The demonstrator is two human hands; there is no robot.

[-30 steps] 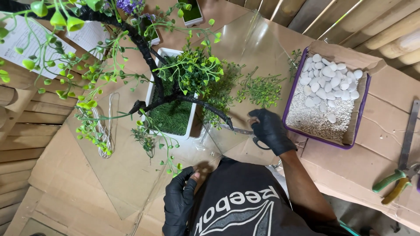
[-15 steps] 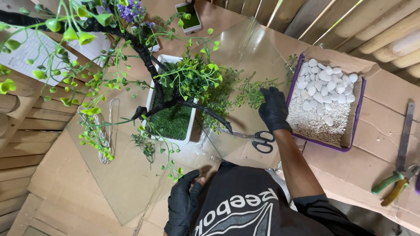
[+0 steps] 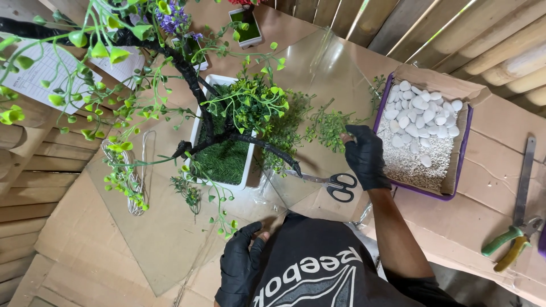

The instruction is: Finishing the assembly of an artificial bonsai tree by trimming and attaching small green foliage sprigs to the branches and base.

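Head view, looking down on a cardboard-covered table (image 3: pixel 495 187). Largest thing: an artificial tree (image 3: pixel 187 74) with a black trunk and light green leaves, rooted in a white rectangular planter (image 3: pixel 196 131) lined with fake grass, standing left of the right hand and beyond the left hand. A clear plastic sheet (image 3: pixel 159 239) lies under the planter and reaches toward the left hand.

Right of the right hand, just beside it: a purple tray (image 3: pixel 462 156) in a brown cardboard lid, holding white pebbles (image 3: pixel 421 105) above fine white gravel.

Far left of both hands: a white printed paper form (image 3: pixel 34 71), rectangular, partly hidden by leaves. A coil of wire (image 3: pixel 133 182) lies left of the planter.

Right hand (image 3: pixel 367 156), black glove, fingers pinched on a small green sprig (image 3: pixel 330 126) at the fingertips. Left hand (image 3: pixel 242 267), black glove, rests loosely curled against the person's black shirt, close to the body; cannot tell whether it holds anything.

Black-handled scissors (image 3: pixel 335 183) lie on the table just below the right hand, untouched, blades pointing toward the planter. Green-and-yellow-handled pliers (image 3: pixel 509 244) lie well to the right of the right hand. Beyond the tree, a small white pot (image 3: pixel 250 28) with a green top.
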